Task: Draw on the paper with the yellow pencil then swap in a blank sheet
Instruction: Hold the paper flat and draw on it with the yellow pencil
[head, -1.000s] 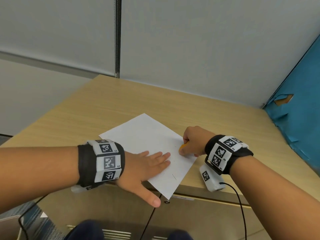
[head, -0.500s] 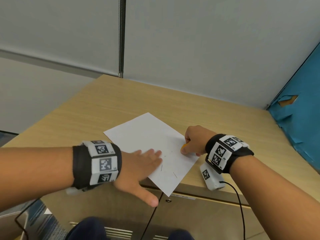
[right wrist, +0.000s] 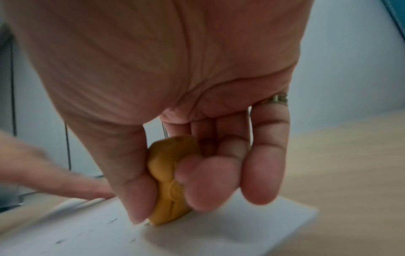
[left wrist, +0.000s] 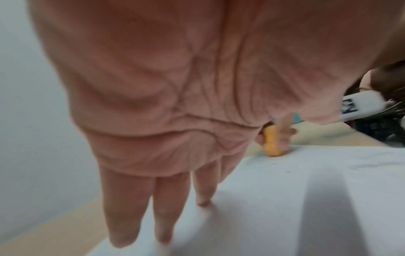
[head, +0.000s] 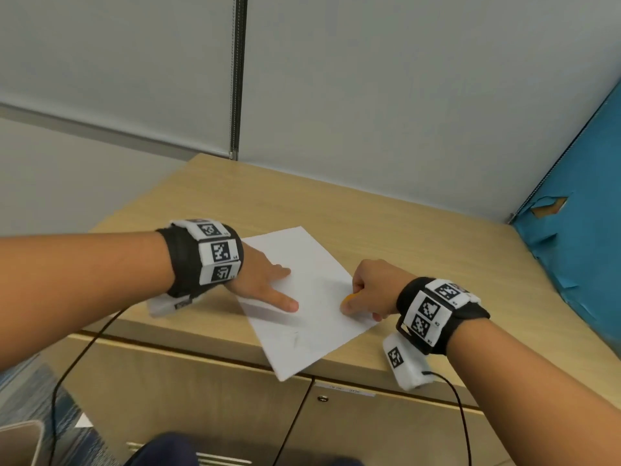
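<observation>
A white sheet of paper [head: 312,297] lies skewed on the wooden cabinet top [head: 336,216], one corner hanging over the front edge. Faint pencil marks show near its front part. My right hand [head: 368,289] pinches a short, stubby yellow pencil [right wrist: 170,183] between thumb and fingers, its tip down on the paper's right side. The pencil [left wrist: 272,144] also shows in the left wrist view. My left hand [head: 265,284] lies flat at the paper's left edge with straight fingers [left wrist: 162,207] and the thumb stretched across the sheet.
A grey wall stands behind the cabinet and a torn blue panel [head: 578,237] to the right. Cabinet doors [head: 208,398] and a keyhole [head: 323,397] lie below the front edge. Cables hang from both wrist cameras.
My left hand has slid back and leftward from the paper's front middle to its left edge. The right hand stays with the pencil on the paper's right side.
</observation>
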